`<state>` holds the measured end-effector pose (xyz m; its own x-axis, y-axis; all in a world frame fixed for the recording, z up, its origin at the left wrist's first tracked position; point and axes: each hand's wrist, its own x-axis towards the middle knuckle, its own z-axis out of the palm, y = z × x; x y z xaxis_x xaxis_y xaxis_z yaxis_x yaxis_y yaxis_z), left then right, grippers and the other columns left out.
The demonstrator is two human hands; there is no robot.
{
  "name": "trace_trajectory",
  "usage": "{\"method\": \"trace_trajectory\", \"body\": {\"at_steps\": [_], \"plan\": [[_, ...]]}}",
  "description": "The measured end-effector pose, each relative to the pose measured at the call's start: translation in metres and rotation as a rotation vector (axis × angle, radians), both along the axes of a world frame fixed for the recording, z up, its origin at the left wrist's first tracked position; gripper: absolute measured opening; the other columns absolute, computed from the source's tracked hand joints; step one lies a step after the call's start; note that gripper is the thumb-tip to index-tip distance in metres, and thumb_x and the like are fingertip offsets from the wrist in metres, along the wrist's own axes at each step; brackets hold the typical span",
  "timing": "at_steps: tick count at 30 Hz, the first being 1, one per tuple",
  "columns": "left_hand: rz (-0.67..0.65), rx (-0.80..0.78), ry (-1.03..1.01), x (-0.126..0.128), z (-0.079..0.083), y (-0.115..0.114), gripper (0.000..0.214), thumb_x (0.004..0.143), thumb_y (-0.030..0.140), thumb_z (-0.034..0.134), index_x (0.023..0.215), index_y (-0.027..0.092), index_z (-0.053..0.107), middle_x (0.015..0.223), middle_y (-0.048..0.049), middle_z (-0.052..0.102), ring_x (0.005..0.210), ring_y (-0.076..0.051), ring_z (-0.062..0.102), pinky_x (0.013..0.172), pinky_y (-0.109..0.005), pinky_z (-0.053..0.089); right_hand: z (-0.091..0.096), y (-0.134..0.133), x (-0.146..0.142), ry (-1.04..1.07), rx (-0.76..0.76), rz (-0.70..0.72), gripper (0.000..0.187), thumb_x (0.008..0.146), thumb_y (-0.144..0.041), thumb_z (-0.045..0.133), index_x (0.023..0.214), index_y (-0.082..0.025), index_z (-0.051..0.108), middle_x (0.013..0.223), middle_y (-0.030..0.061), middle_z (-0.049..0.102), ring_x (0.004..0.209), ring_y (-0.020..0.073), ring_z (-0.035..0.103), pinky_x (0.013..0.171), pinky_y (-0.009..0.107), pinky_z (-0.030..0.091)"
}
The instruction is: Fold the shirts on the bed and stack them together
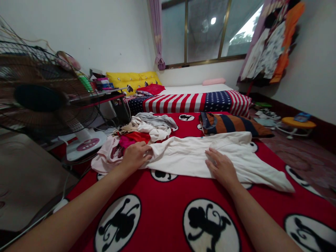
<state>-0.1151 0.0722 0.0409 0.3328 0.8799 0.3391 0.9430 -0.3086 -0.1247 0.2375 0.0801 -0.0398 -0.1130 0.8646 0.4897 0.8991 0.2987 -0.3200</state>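
A white long-sleeved shirt point(183, 157) lies spread across the red blanket point(162, 206), its one visible sleeve stretching to the right. At the shirt's left end, my left hand point(137, 154) has its fingers bent around the edge of the cloth. My right hand point(222, 168) rests on the middle of the shirt, fingers extended and palm down. Just beyond my left hand is a heap of loose clothes point(154, 126) in white, grey, pink and red. Behind the shirt, on the right, lies a brown and navy striped garment point(228, 124).
A standing fan point(86, 140) is close on the left. Behind the blanket, a bed has a flag-patterned cover point(178, 103) and a yellow cushion point(133, 80). Clothes hang point(273, 49) by the window. A yellow stool point(299, 122) stands on the floor at right.
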Motion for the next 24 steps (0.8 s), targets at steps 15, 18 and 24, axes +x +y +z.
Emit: {"method": "trace_trajectory", "body": {"at_steps": [15, 18, 24], "plan": [[-0.262, -0.016, 0.202, 0.007, -0.019, 0.008, 0.02, 0.09, 0.023, 0.052, 0.095, 0.025, 0.071, 0.084, -0.0052, 0.063, 0.078, -0.018, 0.058, 0.064, -0.026, 0.04, 0.002, 0.0, 0.0, 0.006, -0.019, 0.011, 0.037, 0.088, -0.031, 0.046, 0.12, -0.019, 0.062, 0.135, 0.0099, 0.057, 0.12, 0.0268, 0.055, 0.101, 0.047, 0.041], [-0.254, -0.081, 0.116, 0.007, -0.019, 0.008, 0.023, 0.089, 0.021, 0.05, 0.094, 0.024, 0.072, 0.087, -0.0059, 0.066, 0.08, -0.018, 0.062, 0.064, -0.025, 0.042, 0.002, 0.0, 0.001, 0.009, -0.01, 0.008, 0.037, 0.088, -0.03, 0.046, 0.119, -0.02, 0.062, 0.135, 0.0094, 0.057, 0.12, 0.0264, 0.055, 0.1, 0.046, 0.041], [-0.11, -0.108, -0.453, -0.018, 0.02, 0.023, 0.021, 0.075, 0.022, 0.059, 0.089, 0.018, 0.074, 0.084, -0.0044, 0.072, 0.07, -0.017, 0.062, 0.064, -0.024, 0.046, 0.003, -0.001, 0.0, 0.019, -0.008, 0.013, 0.037, 0.087, -0.029, 0.046, 0.119, -0.02, 0.063, 0.134, 0.0096, 0.058, 0.12, 0.0264, 0.056, 0.101, 0.046, 0.041]]}}
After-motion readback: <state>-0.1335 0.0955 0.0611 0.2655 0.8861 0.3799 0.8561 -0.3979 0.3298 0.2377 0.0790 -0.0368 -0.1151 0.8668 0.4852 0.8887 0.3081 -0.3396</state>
